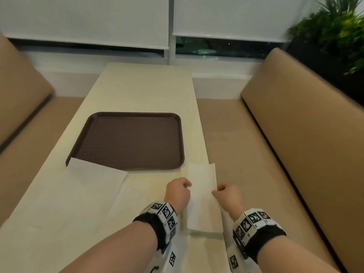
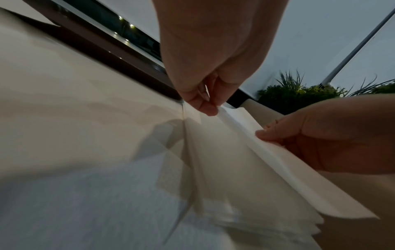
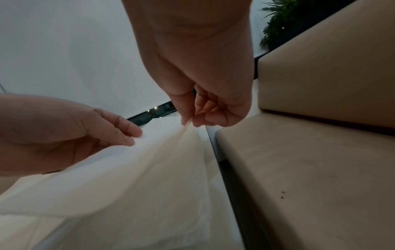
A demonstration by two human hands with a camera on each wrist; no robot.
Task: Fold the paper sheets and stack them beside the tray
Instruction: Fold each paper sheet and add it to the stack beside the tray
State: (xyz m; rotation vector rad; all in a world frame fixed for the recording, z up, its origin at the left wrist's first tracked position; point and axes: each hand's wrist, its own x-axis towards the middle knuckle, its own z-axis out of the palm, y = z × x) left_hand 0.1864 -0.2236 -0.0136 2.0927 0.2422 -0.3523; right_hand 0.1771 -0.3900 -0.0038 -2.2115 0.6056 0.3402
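Folded paper sheet (image 1: pixel 202 196): long axis runs away from the person, parallel to the table (image 1: pixel 137 89) edge. Left hand (image 1: pixel 178 192) and right hand (image 1: pixel 226 196) each pinch a long side.

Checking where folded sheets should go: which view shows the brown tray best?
The head view: the whole brown tray shows, a paper sheet overlapping its near corner. Left wrist catches only its rim; right wrist shows none.

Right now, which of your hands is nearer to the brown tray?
Left. The left hand sits just below the brown tray's near right corner; the right hand is farther right, at the table edge.
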